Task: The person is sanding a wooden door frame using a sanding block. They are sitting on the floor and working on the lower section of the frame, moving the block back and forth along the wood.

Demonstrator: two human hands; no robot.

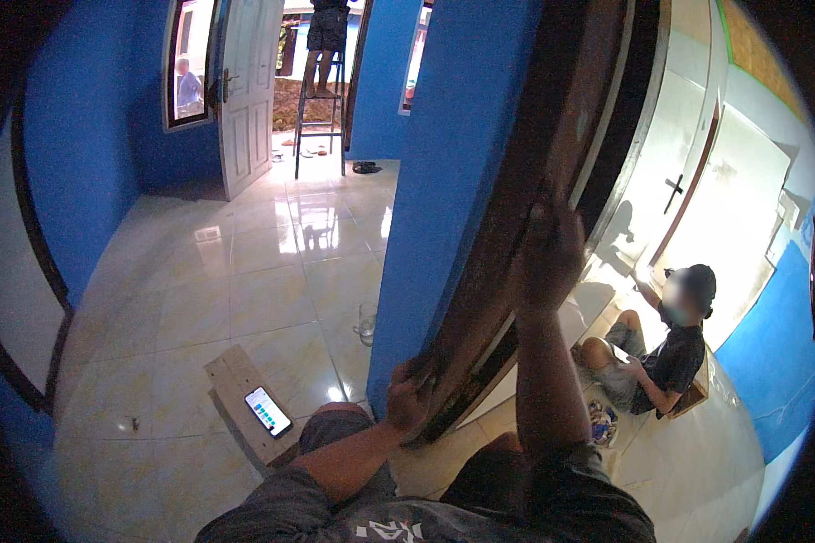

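Observation:
A dark brown wooden door frame [479, 309] rises right in front of me, at the end of a blue wall. Low on this frame, my left hand [409, 399] grips its edge with curled fingers. Higher up, my right hand [550, 254] lies against the wood with the arm stretched out. Blur and shadow hide its fingertips, so whether it holds a small thing is unclear. By my left knee is a low wooden stool or board [234, 373], with a lit smartphone [268, 411] lying on it.
A glass mug [367, 324] stands on the tiled floor [272, 298] by the blue wall [441, 176]. To the right, a seated person [679, 360] reaches toward a white door [679, 163]. Another person stands on a stepladder [320, 125] in the far doorway, beside an open white door [248, 102].

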